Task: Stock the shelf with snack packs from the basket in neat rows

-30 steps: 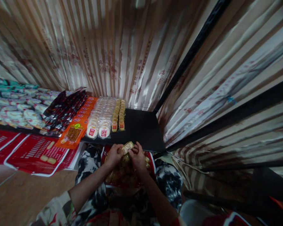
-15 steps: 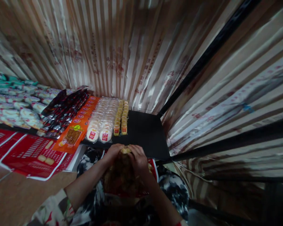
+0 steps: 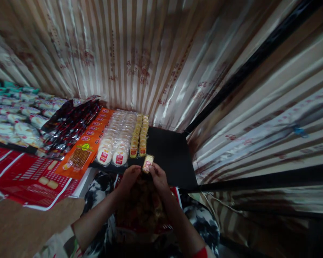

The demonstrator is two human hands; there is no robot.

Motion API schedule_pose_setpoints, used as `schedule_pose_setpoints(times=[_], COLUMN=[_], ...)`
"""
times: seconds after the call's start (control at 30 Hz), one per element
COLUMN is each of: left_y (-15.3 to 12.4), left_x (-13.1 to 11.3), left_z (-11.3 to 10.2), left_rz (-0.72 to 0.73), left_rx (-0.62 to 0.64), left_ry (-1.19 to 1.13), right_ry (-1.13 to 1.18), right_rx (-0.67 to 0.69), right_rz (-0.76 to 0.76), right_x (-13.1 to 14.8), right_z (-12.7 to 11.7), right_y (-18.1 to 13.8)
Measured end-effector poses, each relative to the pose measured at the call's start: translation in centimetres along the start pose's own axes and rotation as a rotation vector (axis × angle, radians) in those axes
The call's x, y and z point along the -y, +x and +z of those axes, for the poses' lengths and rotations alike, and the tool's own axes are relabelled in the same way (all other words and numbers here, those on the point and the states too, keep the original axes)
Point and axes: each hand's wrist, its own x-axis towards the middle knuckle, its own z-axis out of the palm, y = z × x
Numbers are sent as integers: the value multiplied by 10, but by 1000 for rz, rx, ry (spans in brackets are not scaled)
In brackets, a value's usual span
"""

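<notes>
A small yellow-wrapped snack packet [image 3: 148, 163] with a red and white label is pinched in my right hand [image 3: 158, 175], held over the front edge of the black shelf [image 3: 172, 154]. Just left of the packet is my left hand [image 3: 131, 176], its fingers curled closed; whether anything is in them is hidden. Below both hands, a red basket [image 3: 177, 195] sits on my lap with more yellow-wrapped packets [image 3: 145, 200] inside, dim and partly covered by my forearms. Beyond the held packet, two rows of similar yellow packets [image 3: 138, 134] stand on the shelf.
Left of the yellow rows lie clear-wrapped round white crackers [image 3: 113, 143], an orange snack bag [image 3: 82, 152], dark glossy packs [image 3: 70, 125] and white packs [image 3: 27, 123]. A red printed sheet [image 3: 40, 179] hangs in front. Striped sheeting [image 3: 140, 53] and black poles [image 3: 231, 84] enclose the shelf.
The packet has risen forward, its label now showing, in my right hand. My left hand has come apart from it. The view has shifted slightly.
</notes>
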Motion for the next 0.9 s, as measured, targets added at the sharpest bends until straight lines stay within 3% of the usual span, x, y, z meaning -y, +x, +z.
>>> schedule_pose_setpoints(times=[0.13, 0.23, 0.3, 0.37, 0.5, 0.6, 0.67, 0.8, 0.9], left_y=[-4, -6, -7, -7, -7, -8, -10, -13, -11], left_x=[2, 0, 0, 2, 4, -3, -12, -37, -53], left_z=[4, 7, 7, 5, -4, -10, -13, -17, -16], left_rz=[-16, 67, 125, 150, 242, 335, 383, 448, 492], left_rx=[49, 26, -33, -65, -62, -60, -44, 12, 31], left_ry=[-81, -59, 38, 151, 412, 560, 625, 779, 864], right_ry=[278, 319, 235, 72, -374, -600, -672, -689, -609], right_rx=[-12, 46, 47, -38, -193, -112, -51, 57, 89], right_rz=[103, 126, 90, 19, -268, -489, -553, -577, -514], right_x=[2, -3, -9, -12, -5, 7, 15, 27, 24], right_z=[7, 11, 11, 8, -2, -10, -13, -15, -11], right_y=[-5, -13, -18, -21, -21, -19, -17, -14, -10])
